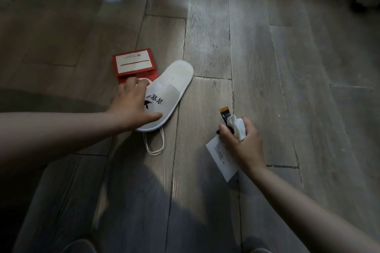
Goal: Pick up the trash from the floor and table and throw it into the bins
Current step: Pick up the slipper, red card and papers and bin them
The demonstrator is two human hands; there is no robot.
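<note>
Plank floor (257, 47) is filling the whole view, with open boards running right of centre and toward the far wall; the far edge is blurred and dark shapes are sitting there that I can't identify. Red bag (133, 63) is lying flat on the floor left of centre, white label panel facing up, its far and left edges showing free. White slipper (174, 80) is lying across the bag's near right corner, heel end pointing up-right and hanging past the bag onto bare floor, toe end pointing toward the camera. The bag's white handles (154, 146) are sticking out from under the slipper toe, looping on the floor toward the camera. Left hand (131, 104) is reaching in from the left edge, fingers spread wide and fairly straight, palm over the slipper's left side, thumb lying along the toe, fingertips landing at the bag's near edge; it is gripping nothing. Right hand (242, 144) is hovering over bare floor right of the slipper, well apart from it, fingers curled tight round a bundle. White paper (220, 158) is hanging from under that palm, its lower corner pointing down at the floor, printed text too blurred to read. Crumpled tissue (238, 127) is bulging out between thumb and forefinger. Dark wrapper (225, 115) with an orange end is poking up just beside the tissue.
</note>
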